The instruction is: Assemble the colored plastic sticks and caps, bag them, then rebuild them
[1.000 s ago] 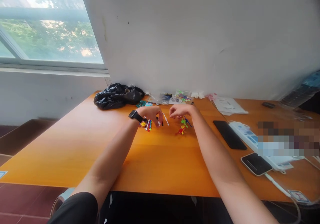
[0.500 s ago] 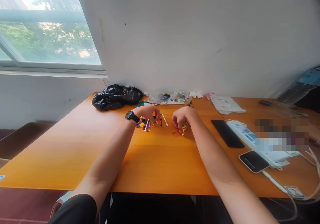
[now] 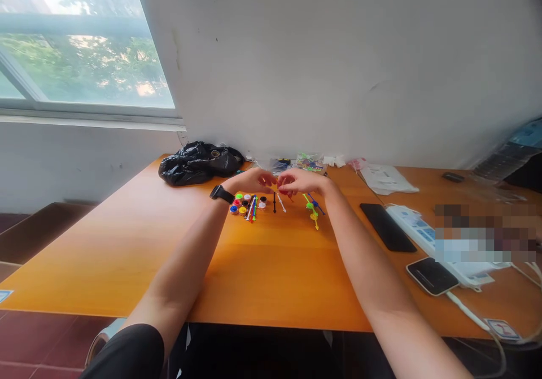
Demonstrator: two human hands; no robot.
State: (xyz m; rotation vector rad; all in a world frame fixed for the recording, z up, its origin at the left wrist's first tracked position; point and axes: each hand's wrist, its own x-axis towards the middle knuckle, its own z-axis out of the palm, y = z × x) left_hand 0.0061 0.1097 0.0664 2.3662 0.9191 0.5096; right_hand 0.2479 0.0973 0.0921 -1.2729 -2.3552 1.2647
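Observation:
My left hand (image 3: 257,181), with a black watch at its wrist, is closed with its fingertips bent down beside those of my right hand; what it pinches is too small to make out. My right hand (image 3: 298,181) pinches a red plastic arrow (image 3: 290,199), mostly hidden by the fingers. Below the hands lie a black arrow (image 3: 274,203) and a white arrow (image 3: 282,203). Under my left wrist sit several small round coloured pieces (image 3: 243,210) and a bundle of coloured arrows (image 3: 253,209). Beside my right forearm lie a yellow arrow (image 3: 314,217), green arrow (image 3: 306,199) and blue arrow (image 3: 315,203).
A black plastic bag (image 3: 197,164) lies at the back left of the wooden table (image 3: 271,283). Clear packets (image 3: 310,161) and a white sheet (image 3: 387,178) line the wall. To the right are a black phone (image 3: 387,226), a power strip (image 3: 412,223) and a white-edged device (image 3: 432,275).
My right hand has lifted the red arrow and carried it left and back to meet my left hand. My left hand has risen slightly, uncovering round pieces. The yellow, green and blue arrows now show.

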